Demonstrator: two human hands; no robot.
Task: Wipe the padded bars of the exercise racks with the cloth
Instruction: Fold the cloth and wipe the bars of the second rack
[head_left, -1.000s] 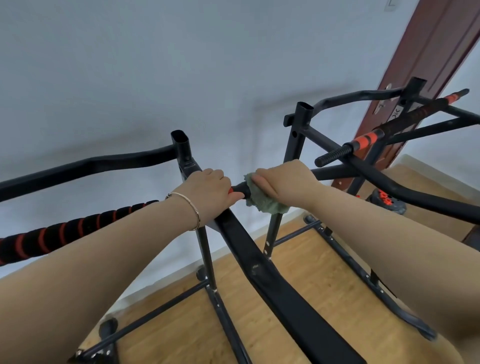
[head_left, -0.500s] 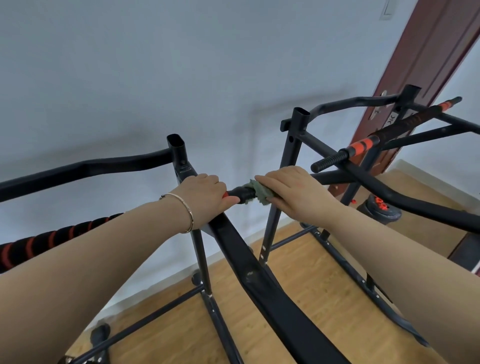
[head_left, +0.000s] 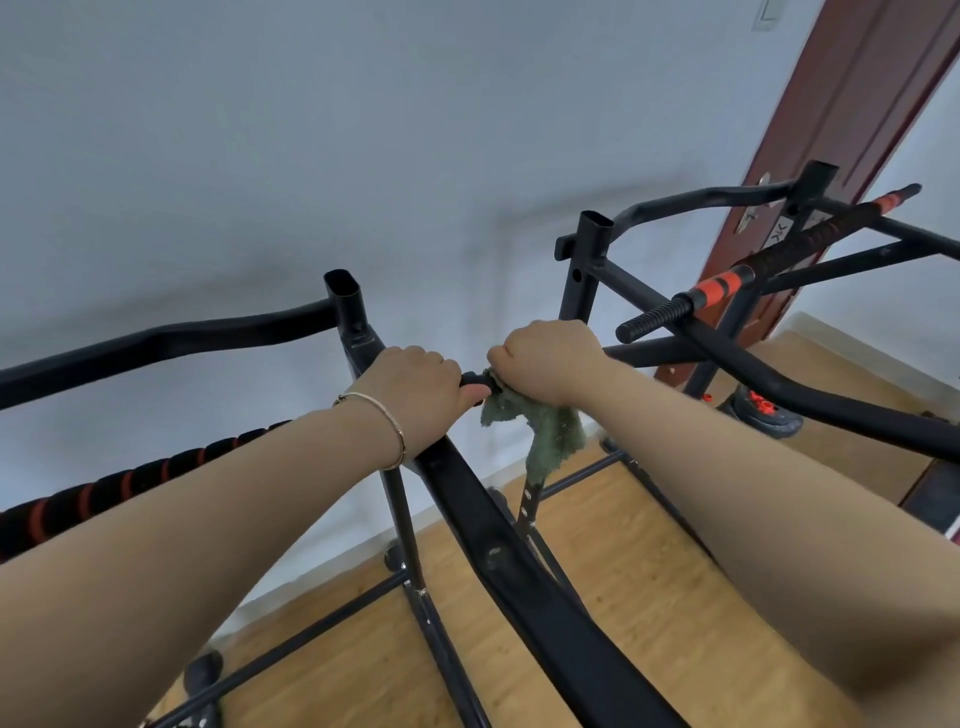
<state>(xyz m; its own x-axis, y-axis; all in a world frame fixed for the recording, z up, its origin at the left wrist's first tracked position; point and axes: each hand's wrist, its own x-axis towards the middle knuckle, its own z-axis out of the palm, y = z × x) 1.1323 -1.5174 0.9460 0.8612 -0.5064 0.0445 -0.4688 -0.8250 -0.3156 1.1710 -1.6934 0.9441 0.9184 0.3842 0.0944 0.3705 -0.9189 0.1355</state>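
Observation:
Two black exercise racks stand side by side. My left hand (head_left: 415, 397) grips the near rack's padded bar (head_left: 475, 378) where it meets the frame; only a short black stub of padding shows between my hands. My right hand (head_left: 553, 358) is wrapped around the end of that same bar with the green cloth (head_left: 545, 431) bunched under it, a flap hanging down. The bar's black and red padding continues at lower left (head_left: 104, 493). The second rack's padded bar (head_left: 701, 296), black with orange bands, runs up to the right.
The near rack's wide black frame rail (head_left: 545, 597) slants down toward me. A black weight plate (head_left: 763, 413) lies on the wooden floor (head_left: 649, 597) at right. A white wall is ahead and a dark red door (head_left: 852, 130) at upper right.
My right hand has rolled over the bar end, and more of the cloth now hangs loose below it. My left hand has kept its grip. The view has shifted slightly.

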